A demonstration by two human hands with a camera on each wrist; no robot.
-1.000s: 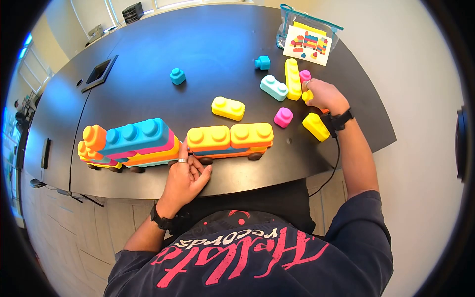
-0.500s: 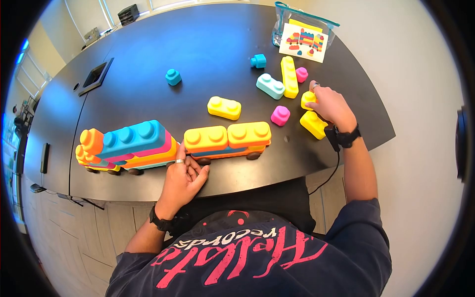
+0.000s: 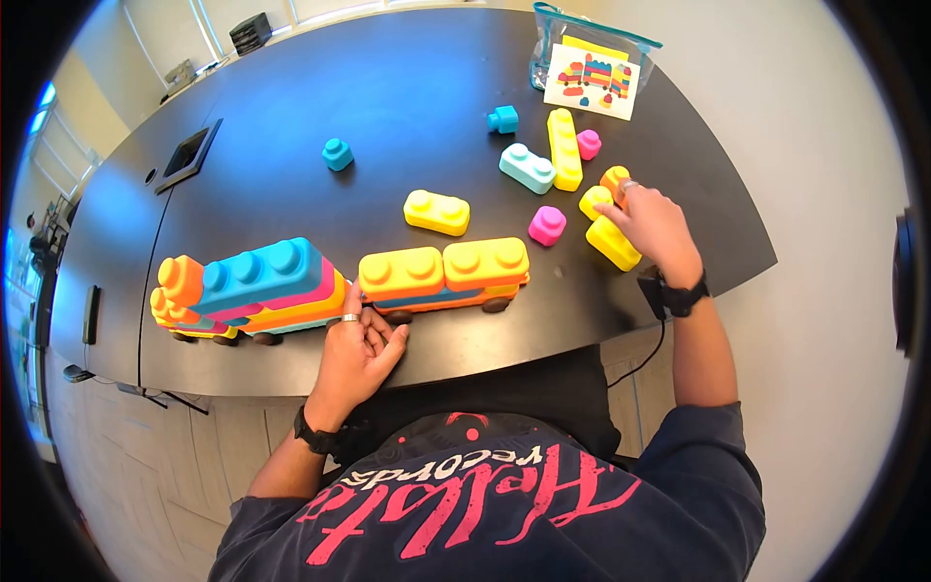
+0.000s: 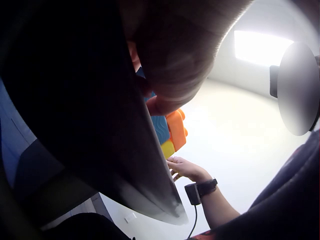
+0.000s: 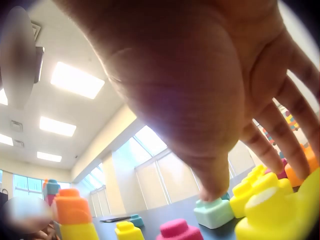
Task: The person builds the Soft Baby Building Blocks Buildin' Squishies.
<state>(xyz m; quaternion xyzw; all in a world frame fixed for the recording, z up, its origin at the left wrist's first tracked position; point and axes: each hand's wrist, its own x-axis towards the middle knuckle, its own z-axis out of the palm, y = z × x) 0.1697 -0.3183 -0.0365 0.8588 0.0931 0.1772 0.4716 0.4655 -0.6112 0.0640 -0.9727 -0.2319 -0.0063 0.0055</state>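
Observation:
My left hand (image 3: 356, 364) rests at the table's front edge, its index finger extended into the gap between two block-built train cars. To its left stands the car with a long blue block (image 3: 254, 272) on top. To its right is the car topped by two yellow-orange blocks (image 3: 402, 272). Over on the right, my right hand (image 3: 655, 228) reaches over loose blocks with fingers spread. Its fingertips are right at an orange block (image 5: 300, 172). Beside them lie a small yellow block (image 3: 595, 202) and a two-stud yellow block (image 3: 611, 244).
Loose on the table are a pale aqua block (image 3: 528, 169), a long yellow block (image 3: 563, 150), pink blocks (image 3: 547, 226), blue blocks (image 3: 337, 154) and another yellow block (image 3: 436, 212). A picture card (image 3: 593, 82) leans on a clear zip bag (image 3: 645, 48) at the back right.
My right hand has shifted slightly toward me, and the orange block now shows at its fingertips. The small yellow block sits closer to the two-stud yellow one. My left hand has stayed in place.

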